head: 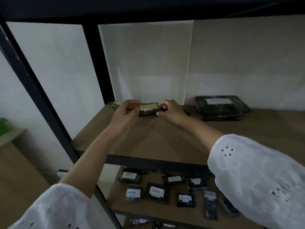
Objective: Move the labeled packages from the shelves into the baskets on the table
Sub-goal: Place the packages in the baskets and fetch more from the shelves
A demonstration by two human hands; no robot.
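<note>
Both arms stretch forward, left hand [129, 108] and right hand [171, 109] curled, fingers pinching the 9 and 3 o'clock ends of a small package [149, 110]: black wrap, yellowish label on top, at the back of the brown shelf board [148, 139].

The upper shelf board [165, 139] is brown, matt and smooth, with a wood-fibre look. The shelf frame post [97, 63] is black metal, matt-painted, with punched slots. The small package [149, 109] is in crinkled glossy black plastic film with a dull yellowish paper label. The large flat package [221, 108] has the same glossy film and a white matt paper label. The lower-shelf packages [156, 193] have shiny black wrap and white paper labels. The right sleeve [257, 179] and left sleeve [54, 209] are white matt cloth with eyelet embroidery. The wall [148, 60] is pale and matt.
</note>
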